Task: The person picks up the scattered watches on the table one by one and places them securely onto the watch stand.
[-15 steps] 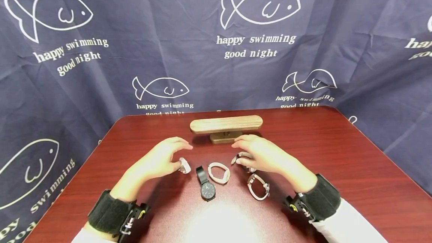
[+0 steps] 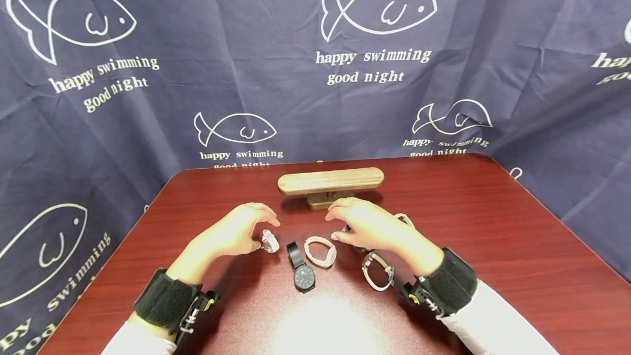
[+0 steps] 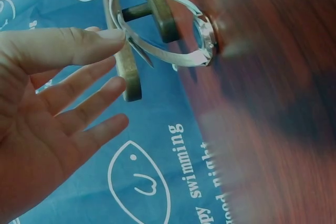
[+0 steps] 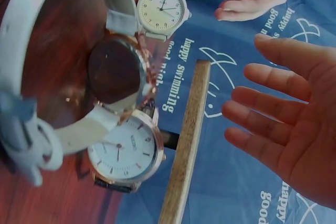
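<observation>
My left hand [image 2: 236, 233] hovers with loosely bent fingers next to a wristwatch with a white strap [image 2: 269, 241]. In the left wrist view the thumb tip overlaps that watch's strap [image 3: 163, 56]; whether they touch, I cannot tell. Over the watches on the right my right hand [image 2: 362, 224] is held, fingers extended and nothing in its grasp. Near its thumb lies a white-strapped watch [image 2: 320, 252]. Below the wrist is a pale-strapped watch with a dark dial [image 4: 115, 72]. A white-dialled watch with a dark strap [image 4: 126, 150] is mostly hidden under the hand in the head view.
A black watch [image 2: 300, 270] lies flat between the hands. Behind them stands a wooden T-shaped stand [image 2: 330, 181] with a horizontal bar. Past the right wrist a watch loop [image 2: 404, 219] shows partly. All stand on a red-brown table [image 2: 493, 234] before a blue cloth.
My right hand has shifted left, toward the middle, uncovering a watch loop behind its wrist. My left hand has barely moved. The watches lie as before.
</observation>
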The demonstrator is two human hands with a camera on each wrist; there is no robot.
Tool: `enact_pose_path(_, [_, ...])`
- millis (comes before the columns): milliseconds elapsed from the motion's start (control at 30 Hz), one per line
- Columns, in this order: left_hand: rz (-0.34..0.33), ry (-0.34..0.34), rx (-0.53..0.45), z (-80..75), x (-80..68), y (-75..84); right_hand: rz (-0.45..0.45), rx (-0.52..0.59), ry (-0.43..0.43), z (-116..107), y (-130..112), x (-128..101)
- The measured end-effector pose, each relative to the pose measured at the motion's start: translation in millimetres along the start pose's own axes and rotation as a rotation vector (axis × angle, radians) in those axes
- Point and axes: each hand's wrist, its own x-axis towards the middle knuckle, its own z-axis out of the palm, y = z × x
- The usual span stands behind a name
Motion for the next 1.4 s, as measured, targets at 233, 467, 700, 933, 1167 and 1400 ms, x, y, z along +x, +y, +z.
enact_pose_path(233, [0.005, -0.038, -0.04, 0.8, 4.0, -5.6, 0.014, 0.019, -0.005, 2.0, -1.8, 5.4])
enact_pose_path(467, [-0.063, -0.057, -0.09, 2.3, 8.5, -3.1, 0.028, 0.039, 0.008, -0.5, -4.1, 8.1])
enact_pose_path(700, [-0.004, -0.047, -0.108, 5.1, 9.7, -3.0, 0.034, 0.046, 0.01, 0.2, -3.5, 8.2])
enact_pose_path(933, [0.027, -0.056, -0.093, 9.0, 10.3, -3.1, 0.058, 0.065, -0.001, 2.2, -2.1, 6.0])
enact_pose_path(1167, [-0.086, -0.041, -0.089, 4.7, 10.8, -4.5, 0.055, 0.051, 0.003, 2.3, -0.6, 3.9])
enact_pose_path(1400, [-0.162, 0.087, -0.15, -3.5, 11.9, -1.7, 0.038, 0.046, 0.022, 1.9, 1.1, 2.8])
